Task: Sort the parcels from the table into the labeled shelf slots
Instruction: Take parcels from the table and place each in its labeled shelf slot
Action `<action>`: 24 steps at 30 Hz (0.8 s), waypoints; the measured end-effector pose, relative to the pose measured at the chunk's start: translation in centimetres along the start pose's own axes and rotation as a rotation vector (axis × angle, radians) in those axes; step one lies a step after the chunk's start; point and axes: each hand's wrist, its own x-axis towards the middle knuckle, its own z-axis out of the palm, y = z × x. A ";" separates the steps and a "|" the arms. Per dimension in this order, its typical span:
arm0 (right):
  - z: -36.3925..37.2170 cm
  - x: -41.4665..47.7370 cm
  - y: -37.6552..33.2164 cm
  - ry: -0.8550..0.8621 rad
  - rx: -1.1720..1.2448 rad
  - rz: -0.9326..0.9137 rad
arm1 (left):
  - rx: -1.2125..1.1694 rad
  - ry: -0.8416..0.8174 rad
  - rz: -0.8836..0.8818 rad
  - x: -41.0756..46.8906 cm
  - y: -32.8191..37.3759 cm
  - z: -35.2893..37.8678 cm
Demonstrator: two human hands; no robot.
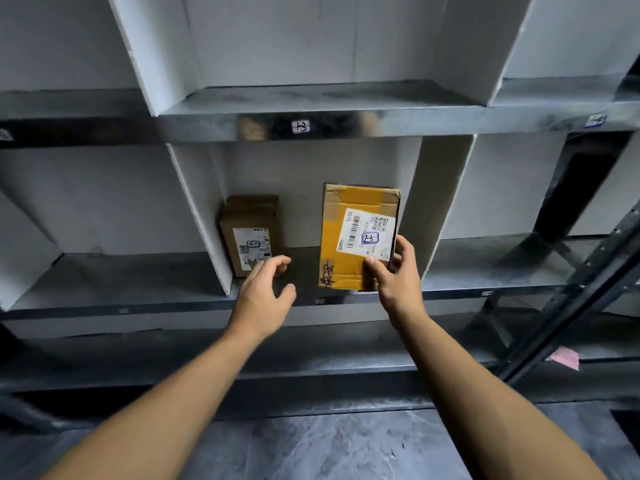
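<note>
Right hand [394, 275] grips a tall yellow-taped cardboard parcel [349, 244] by its lower right corner: thumb pressed on the front face just below the white shipping label [367, 235], the other fingers [403, 252] wrapped round the right edge. The label has a barcode, a QR code and a handwritten "2-3" in a blue box. The parcel stands upright, tilted slightly, in the mid slot of the lower level of a grey metal shelf unit [450, 123], w/ its bottom edge at the front lip of the board; can't tell if it rests there or sits just above.

Left hand [266, 289] holds nothing: fingers loosely curved and spread, thumb apart, palm turned toward the parcel. Its fingertips overlap the lower right corner of a smaller brown cardboard box [249, 233]; contact can't be told. That box stands upright in the same slot, against the left white cardboard divider [201, 216], label facing out, handwriting not legible. The two parcels stand apart, w/ bare shelf board btw them.

A small white tag reading "1-3" [300, 126] sits on the front edge of the shelf above. A pink scrap of paper [564, 356] lies lower right, by a dark diagonal brace.
</note>
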 end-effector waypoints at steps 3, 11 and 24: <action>0.5 3.4 1.1 -0.013 -0.034 0.014 | 0.119 -0.042 0.014 2.0 -0.9 0.4; 3.8 9.2 5.3 -0.066 -0.129 0.070 | 0.531 -0.200 0.013 5.8 -3.1 2.6; 4.4 12.7 9.8 -0.163 -0.159 0.132 | 0.551 -0.251 -0.051 9.8 -5.5 4.7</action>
